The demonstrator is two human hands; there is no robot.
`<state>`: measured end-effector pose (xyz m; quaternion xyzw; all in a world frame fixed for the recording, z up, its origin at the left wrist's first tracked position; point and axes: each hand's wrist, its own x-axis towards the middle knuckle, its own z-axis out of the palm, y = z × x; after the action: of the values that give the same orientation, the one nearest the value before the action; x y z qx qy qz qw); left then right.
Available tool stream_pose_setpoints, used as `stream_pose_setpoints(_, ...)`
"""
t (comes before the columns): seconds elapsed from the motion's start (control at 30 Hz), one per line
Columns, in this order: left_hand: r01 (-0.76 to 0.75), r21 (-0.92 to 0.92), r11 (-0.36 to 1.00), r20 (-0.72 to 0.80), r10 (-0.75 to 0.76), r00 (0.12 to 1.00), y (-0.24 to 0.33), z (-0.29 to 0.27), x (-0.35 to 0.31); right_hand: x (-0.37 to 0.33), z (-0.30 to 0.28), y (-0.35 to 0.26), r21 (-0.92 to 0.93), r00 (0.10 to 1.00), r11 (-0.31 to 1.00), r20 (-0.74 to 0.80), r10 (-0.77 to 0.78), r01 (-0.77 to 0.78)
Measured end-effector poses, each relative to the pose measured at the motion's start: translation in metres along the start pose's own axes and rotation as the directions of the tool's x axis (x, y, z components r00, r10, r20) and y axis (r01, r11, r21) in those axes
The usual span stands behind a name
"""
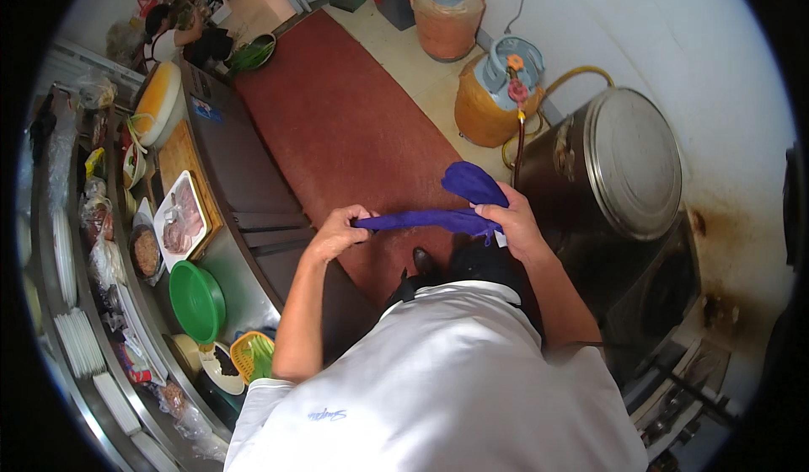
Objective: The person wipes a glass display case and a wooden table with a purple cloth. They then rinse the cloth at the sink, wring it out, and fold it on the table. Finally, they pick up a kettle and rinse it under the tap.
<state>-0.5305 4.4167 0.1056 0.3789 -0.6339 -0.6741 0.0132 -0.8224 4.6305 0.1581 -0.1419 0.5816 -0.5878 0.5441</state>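
Note:
A purple cloth is stretched between my two hands in front of my waist. My left hand is closed around its thin, twisted end. Bunched at the other end, the cloth is gripped by my right hand, with a fold looping up beyond the fingers. A small white tag hangs beside the right hand.
On my left runs a metal counter holding a green basin, a white tray of meat and a yellow basket. To the right stand a big lidded pot and a gas cylinder. A person sits far left beyond the red mat.

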Motion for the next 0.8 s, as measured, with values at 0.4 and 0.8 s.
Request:
stream_pose_setpoints(0.4, -0.193, -0.27, 0.943, -0.655, -0.033, 0.755, 0.068, -0.212, 0.071, 0.335, 0.12, -0.016, 0.174, 0.916, 0.939, 0.33, 0.227, -0.295)
stream_pose_setpoints(0.8, -0.146, -0.625, 0.767, -0.486, -0.237, 0.841, 0.071, -0.408, 0.239, 0.523, 0.214, -0.067, 0.177, 0.911, 0.897, 0.165, 0.378, -0.404)
